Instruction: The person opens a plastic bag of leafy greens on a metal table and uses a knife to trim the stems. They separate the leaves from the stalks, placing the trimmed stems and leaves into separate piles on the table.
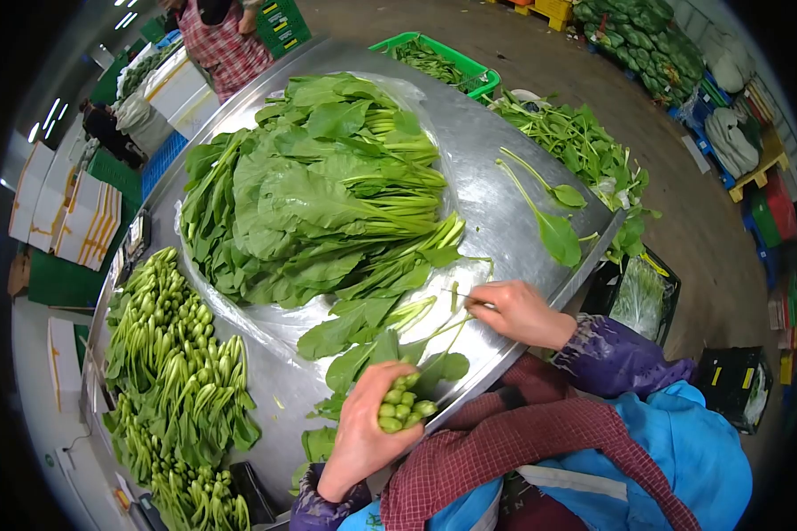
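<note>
My left hand (376, 425) is closed around a bunch of leafy greens (402, 407), its pale round stem ends facing right and its leaves hanging toward the table. At the table's near edge, my right hand (518, 313) is pinched shut. A thin dark sliver shows at its fingertips, and a loose leafy stalk (452, 365) lies just below them; what exactly the fingers grip is too small to tell. Beyond both hands, a large heap of loose greens (328, 186) rests on clear plastic (248, 314). Bundled greens (181, 372) with stem ends showing are piled on the left.
The metal table (496, 190) has a raised edge on the right, with stray leaves (553, 234) near it. Past that edge are a green crate (483, 75), piled greens (576, 142) and a black crate (669, 274). A person in a checked apron (230, 53) stands across the table.
</note>
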Demonstrator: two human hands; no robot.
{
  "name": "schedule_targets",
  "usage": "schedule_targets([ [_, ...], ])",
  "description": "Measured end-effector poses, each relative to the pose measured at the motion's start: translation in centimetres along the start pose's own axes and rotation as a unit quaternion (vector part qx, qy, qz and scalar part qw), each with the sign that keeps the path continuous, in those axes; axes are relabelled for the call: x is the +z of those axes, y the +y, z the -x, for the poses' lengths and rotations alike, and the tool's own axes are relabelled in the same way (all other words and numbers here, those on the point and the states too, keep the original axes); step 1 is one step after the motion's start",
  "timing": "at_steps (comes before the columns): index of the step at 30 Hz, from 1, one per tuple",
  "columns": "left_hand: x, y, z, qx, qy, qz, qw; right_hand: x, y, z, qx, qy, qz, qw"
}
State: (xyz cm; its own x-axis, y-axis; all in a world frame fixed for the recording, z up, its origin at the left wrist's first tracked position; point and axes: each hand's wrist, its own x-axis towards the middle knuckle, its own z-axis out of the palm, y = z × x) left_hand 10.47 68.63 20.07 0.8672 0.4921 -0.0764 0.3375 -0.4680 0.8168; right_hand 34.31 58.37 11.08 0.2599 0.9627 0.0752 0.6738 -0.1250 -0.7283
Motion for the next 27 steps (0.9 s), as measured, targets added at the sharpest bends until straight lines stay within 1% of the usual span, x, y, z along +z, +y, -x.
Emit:
schedule_targets([
  [1, -0.1, -0.2, 0.4, -0.037, -0.005, 0.026, 0.999, 0.5, -0.3, -0.8, -0.015, -0.009, 0.003, 1.0],
  [2, -0.1, -0.1, 0.7, -0.038, -0.004, 0.025, 0.999, 1.1, -0.6, -1.4, -0.03, -0.018, 0.006, 0.999],
  [4, -0.3, 0.2, 1.3, -0.11, 0.041, 0.093, 0.989, 3.6, 1.1, -2.6, -0.037, -0.041, 0.026, 0.998],
  [5, -0.8, -0.1, 1.6, -0.075, 0.044, 0.046, 0.995, 4.8, 2.0, -3.3, -0.044, -0.032, 0.062, 0.997],
  [6, -1.4, -0.3, 2.1, -0.089, 0.064, 0.041, 0.993, 6.0, 2.5, -3.8, -0.056, -0.026, 0.094, 0.994],
  [8, -3.0, -1.0, 3.5, -0.101, 0.083, 0.017, 0.991, 7.2, 3.4, -4.2, -0.026, -0.08, 0.123, 0.989],
  [9, -4.3, -1.2, 4.3, -0.114, 0.102, -0.001, 0.988, 7.3, 3.4, -4.3, -0.031, -0.08, 0.129, 0.988],
  [10, -5.5, -1.7, 5.4, -0.15, 0.134, 0.044, 0.979, 7.5, 3.8, -4.4, -0.034, -0.066, 0.112, 0.991],
  [12, -8.4, -1.1, 6.7, -0.146, 0.245, -0.044, 0.957, 7.2, 3.8, -4.5, -0.016, -0.059, 0.091, 0.994],
  [14, -10.4, -3.1, 7.9, -0.167, 0.355, -0.173, 0.903, 7.0, 3.7, -4.4, -0.014, -0.06, 0.08, 0.995],
  [15, -11.3, -4.4, 8.4, -0.149, 0.388, -0.285, 0.864, 6.8, 3.5, -4.5, -0.022, -0.063, 0.08, 0.995],
  [16, -12.1, -5.6, 8.5, -0.122, 0.397, -0.393, 0.821, 6.5, 3.3, -4.5, -0.029, -0.054, 0.061, 0.996],
  [18, -12.9, -10.4, 9.6, -0.167, 0.374, -0.495, 0.767, 5.7, 2.3, -4.6, -0.043, -0.047, 0.042, 0.997],
  [20, -12.5, -16.9, 10.7, -0.225, 0.342, -0.548, 0.73, 4.8, 1.1, -4.4, 0.037, -0.062, -0.008, 0.997],
  [21, -11.7, -19.6, 11.1, -0.196, 0.368, -0.523, 0.743, 4.7, 1.0, -4.3, 0.046, -0.052, -0.042, 0.997],
  [22, -10.8, -21.3, 11.4, -0.213, 0.356, -0.454, 0.789, 4.3, 0.7, -4.1, 0.035, -0.059, -0.043, 0.997],
  [23, -9.9, -23.3, 12.1, -0.257, 0.298, -0.433, 0.811, 4.0, 0.1, -4.0, 0.062, -0.048, -0.062, 0.995],
  [24, -8.6, -24.5, 12.6, -0.322, 0.272, -0.356, 0.834, 3.8, -0.3, -3.9, 0.087, -0.04, -0.08, 0.992],
  [25, -7.1, -28.1, 13.8, -0.314, 0.28, -0.371, 0.828, 3.7, -0.4, -3.7, 0.071, -0.054, -0.082, 0.993],
  [26, -7.0, -28.1, 14.1, -0.305, 0.297, -0.355, 0.833, 3.6, -0.3, -3.7, 0.075, -0.03, -0.097, 0.992],
  [27, -7.2, -26.5, 13.9, -0.32, 0.287, -0.346, 0.834, 3.5, -0.3, -3.7, 0.082, -0.005, -0.113, 0.99],
])
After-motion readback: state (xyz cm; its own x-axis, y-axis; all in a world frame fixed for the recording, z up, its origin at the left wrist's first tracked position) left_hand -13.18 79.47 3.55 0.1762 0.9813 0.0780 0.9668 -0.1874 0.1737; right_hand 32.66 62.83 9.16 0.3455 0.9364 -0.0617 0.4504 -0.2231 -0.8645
